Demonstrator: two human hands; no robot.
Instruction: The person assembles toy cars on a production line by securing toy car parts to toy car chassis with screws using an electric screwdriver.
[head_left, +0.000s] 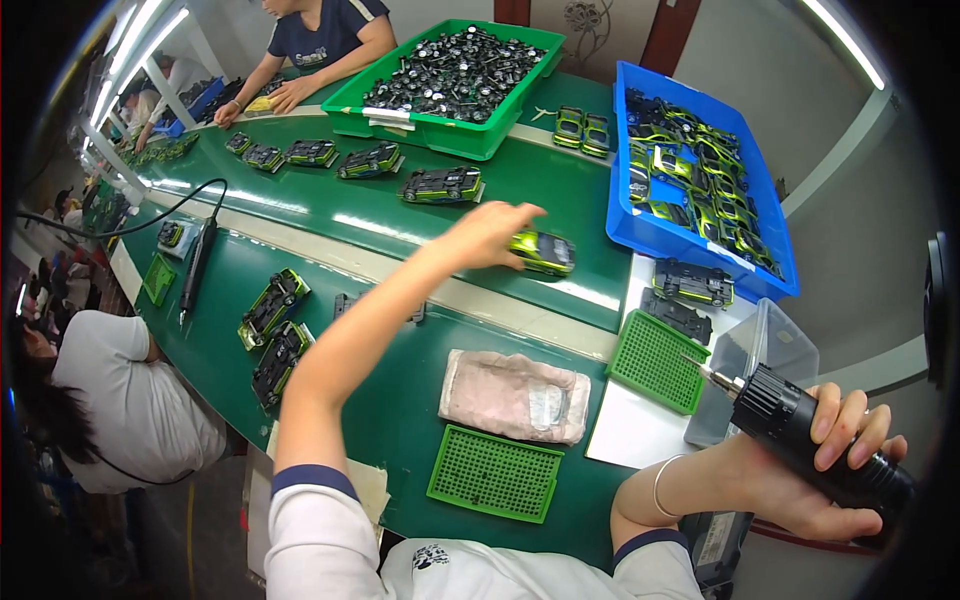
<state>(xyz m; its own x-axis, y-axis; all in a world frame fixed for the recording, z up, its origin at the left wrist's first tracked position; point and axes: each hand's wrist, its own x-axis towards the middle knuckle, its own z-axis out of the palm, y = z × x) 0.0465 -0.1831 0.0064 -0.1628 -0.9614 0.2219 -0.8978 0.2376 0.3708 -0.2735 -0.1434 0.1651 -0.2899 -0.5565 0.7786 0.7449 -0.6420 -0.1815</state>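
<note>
Item: toy car [545,253], yellow-green with dark windows. Location: on the green belt [570,195], beyond the pale rail [500,308], at the fingertips of the left hand. Long axis: roughly left to right, right end angled slightly toward the person.

Left hand [490,237]: much the nearer. Reaches from the car's left end, forearm crossing the rail; thumb and fingers parted, part-curled about that end. Whether the grip is closed cannot be told.

Right hand [820,470]: well apart, right of the car and nearer the body. Fingers wrapped round a black power screwdriver [785,408], its bit aimed up-left, in the car's general direction, over a green mesh tray [660,360].

Key relation: the car lies directly at the left hand and across the rail from the screwdriver.

Surroundings: pink cloth pad [480,392], this side of the rail; blue bin [621,180] of yellow-green car bodies, right of the car; green bin [470,140] of small dark parts, beyond; upturned car [440,184], up-left on the belt.
</note>
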